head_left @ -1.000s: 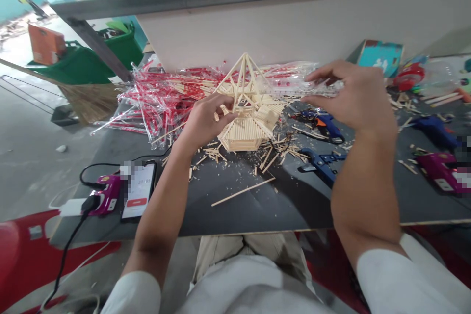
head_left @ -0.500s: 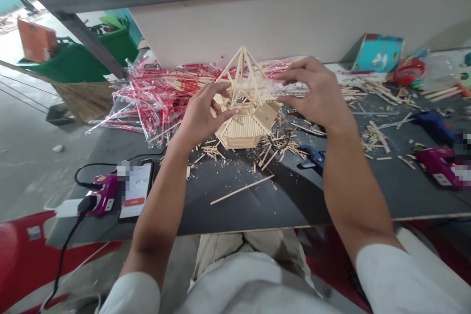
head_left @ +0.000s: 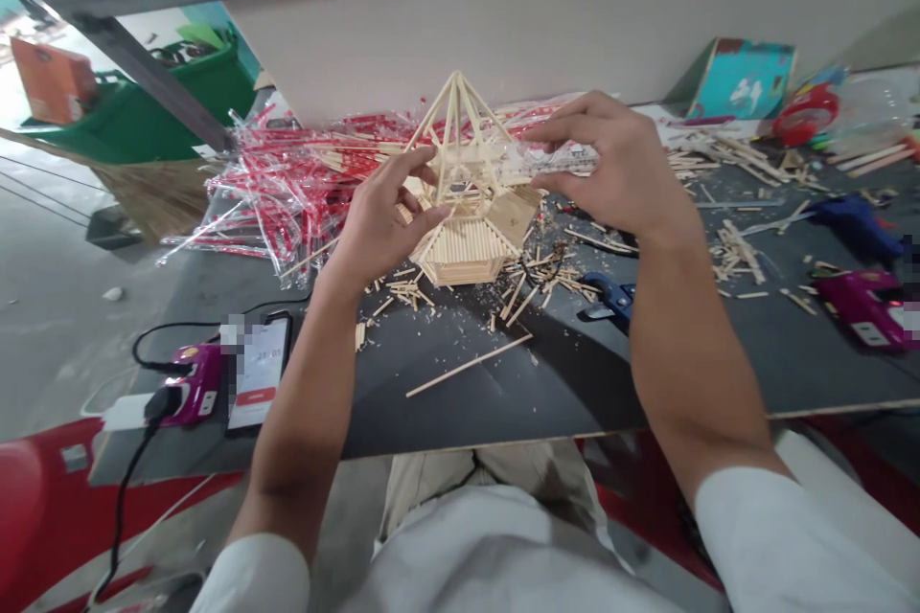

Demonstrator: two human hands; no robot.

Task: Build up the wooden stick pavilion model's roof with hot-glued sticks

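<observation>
A model of thin wooden sticks stands on the dark table, with a stepped many-sided base and a pointed frame of slanting sticks on top. A clear strip with dark markings, like a plastic ruler, lies level across the lower part of that frame. My right hand pinches the strip's right end between thumb and fingers. At the model's left side, my left hand curls its thumb and fingers by the frame's sticks. What those fingertips grip is hard to make out. A flat wooden panel covers the base's right slope.
Red-and-clear plastic wrappers heap behind on the left. Stick offcuts litter the table, with one long stick in front. Blue-handled cutters, a blue glue gun, a phone and purple power sockets lie around.
The view has shifted slightly, so the model and hands sit a little further left and higher. Both hands keep nearly the same pose around the model.
</observation>
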